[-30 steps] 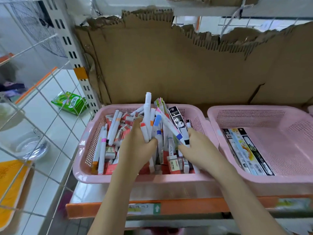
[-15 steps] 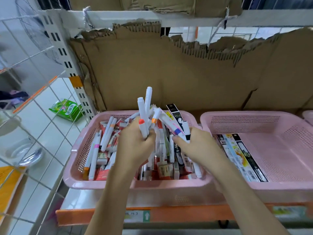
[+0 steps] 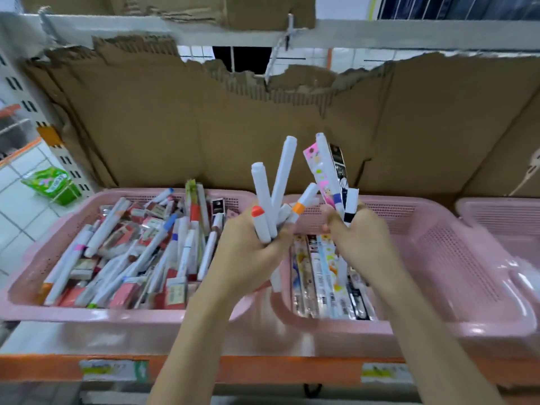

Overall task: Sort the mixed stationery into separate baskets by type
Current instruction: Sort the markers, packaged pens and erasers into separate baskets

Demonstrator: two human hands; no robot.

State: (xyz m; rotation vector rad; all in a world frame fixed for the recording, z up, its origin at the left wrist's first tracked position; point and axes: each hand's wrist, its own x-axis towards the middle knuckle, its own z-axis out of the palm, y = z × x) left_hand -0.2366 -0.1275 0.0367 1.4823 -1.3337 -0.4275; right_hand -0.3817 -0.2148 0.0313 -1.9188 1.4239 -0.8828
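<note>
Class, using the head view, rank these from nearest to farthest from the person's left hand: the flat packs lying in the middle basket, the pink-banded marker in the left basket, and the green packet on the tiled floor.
From the left hand:
1. Flat packs, just right of it in the middle basket.
2. Pink-banded marker, far left side of the left basket.
3. Green packet, on the floor beyond the shelf.

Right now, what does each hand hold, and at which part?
Left hand grips a bunch of white markers at their lower ends. Right hand grips flat printed packs and markers near the bottom.
</note>
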